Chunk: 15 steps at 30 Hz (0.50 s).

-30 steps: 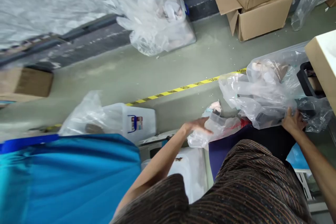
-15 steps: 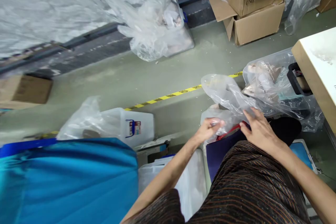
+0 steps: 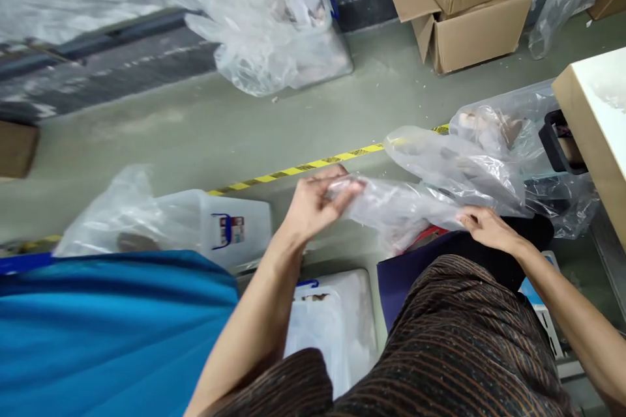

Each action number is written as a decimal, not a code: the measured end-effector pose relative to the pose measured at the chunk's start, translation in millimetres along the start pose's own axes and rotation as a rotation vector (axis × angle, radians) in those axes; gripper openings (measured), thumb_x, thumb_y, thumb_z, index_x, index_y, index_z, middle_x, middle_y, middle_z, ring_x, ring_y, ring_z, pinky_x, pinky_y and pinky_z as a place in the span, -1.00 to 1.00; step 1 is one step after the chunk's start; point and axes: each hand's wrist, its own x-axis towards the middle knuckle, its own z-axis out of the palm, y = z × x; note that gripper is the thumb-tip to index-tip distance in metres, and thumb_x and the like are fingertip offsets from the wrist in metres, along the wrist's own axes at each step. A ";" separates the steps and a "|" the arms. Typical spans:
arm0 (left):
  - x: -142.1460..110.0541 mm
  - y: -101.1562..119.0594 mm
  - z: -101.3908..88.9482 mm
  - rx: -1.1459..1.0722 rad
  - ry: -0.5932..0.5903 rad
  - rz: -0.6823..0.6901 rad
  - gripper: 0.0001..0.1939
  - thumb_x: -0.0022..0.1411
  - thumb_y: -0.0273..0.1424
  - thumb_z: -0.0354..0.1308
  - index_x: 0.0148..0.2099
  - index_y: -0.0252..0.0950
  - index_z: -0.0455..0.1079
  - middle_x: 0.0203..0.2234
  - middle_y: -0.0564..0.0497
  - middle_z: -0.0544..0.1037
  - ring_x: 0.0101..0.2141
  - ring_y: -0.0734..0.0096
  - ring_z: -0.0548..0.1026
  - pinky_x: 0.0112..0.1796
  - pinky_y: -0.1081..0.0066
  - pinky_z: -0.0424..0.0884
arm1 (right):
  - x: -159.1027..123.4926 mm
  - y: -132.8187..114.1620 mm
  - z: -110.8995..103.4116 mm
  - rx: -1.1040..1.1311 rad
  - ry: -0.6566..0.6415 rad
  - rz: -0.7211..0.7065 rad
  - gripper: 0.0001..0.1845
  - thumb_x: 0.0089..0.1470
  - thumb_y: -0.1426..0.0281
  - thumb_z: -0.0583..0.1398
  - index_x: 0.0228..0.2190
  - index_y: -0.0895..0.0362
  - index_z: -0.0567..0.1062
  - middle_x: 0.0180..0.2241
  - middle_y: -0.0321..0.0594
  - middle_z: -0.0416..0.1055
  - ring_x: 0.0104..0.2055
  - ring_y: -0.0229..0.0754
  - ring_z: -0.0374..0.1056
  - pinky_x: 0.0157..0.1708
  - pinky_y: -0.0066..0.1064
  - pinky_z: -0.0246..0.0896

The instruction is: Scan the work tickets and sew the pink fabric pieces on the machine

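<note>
A clear plastic bag [image 3: 398,205] is stretched between my two hands above my lap. My left hand [image 3: 317,202] pinches its left end between thumb and fingers. On the other side, my right hand [image 3: 482,225] grips the bag's right edge. Beneath the bag, a red item [image 3: 430,232] shows in part beside a dark purple cloth [image 3: 398,287] over my legs. Just beyond my right hand lies another clear plastic sheet [image 3: 454,159], spilling from a bin [image 3: 528,91] that holds pale pieces in plastic.
Blue fabric [image 3: 112,326] fills the lower left, with a translucent bin [image 3: 249,221] behind it. A lidded bin [image 3: 362,313] stands below my left arm. Yellow-black tape [image 3: 293,170] crosses the floor. Cardboard boxes [image 3: 482,32] stand at the back; a white table corner [image 3: 601,91] juts in at right.
My hands have moved apart, the left one further left and up, and they now hold the plastic bag taut between them. The view has shifted slightly.
</note>
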 end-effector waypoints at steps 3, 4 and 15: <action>-5.0 -25.7 11.3 0.476 0.083 -0.187 -0.73 0.30 -0.31 0.06 -0.12 -0.32 0.52 -0.19 -0.22 0.54 -0.23 0.15 0.52 -0.25 0.25 0.39 | 18.3 2.1 7.4 0.164 0.043 0.037 -0.64 0.13 0.21 0.08 -0.62 0.09 0.21 -0.64 -0.42 0.06 -0.53 -0.29 0.01 -0.43 -0.42 -0.04; -7.9 -23.7 19.0 0.546 0.138 -0.209 -0.68 0.32 -0.33 0.03 0.00 -0.34 0.48 -0.07 -0.28 0.50 -0.12 0.08 0.50 -0.18 0.20 0.39 | 22.8 2.4 10.4 0.187 0.038 0.047 -0.62 0.11 0.21 0.09 -0.63 0.09 0.17 -0.65 -0.43 0.00 -0.54 -0.30 -0.04 -0.44 -0.42 -0.07; -29.7 17.6 90.8 0.331 -0.754 0.203 -0.62 0.41 -0.46 -0.15 0.11 -0.32 0.41 -0.33 -0.10 0.56 -0.30 0.28 0.50 -0.08 0.28 0.29 | 24.1 7.9 27.3 0.436 -0.187 0.112 -0.44 -0.33 -0.07 0.36 -0.58 0.13 0.33 -0.64 -0.47 0.12 -0.53 -0.35 0.01 -0.50 -0.45 -0.11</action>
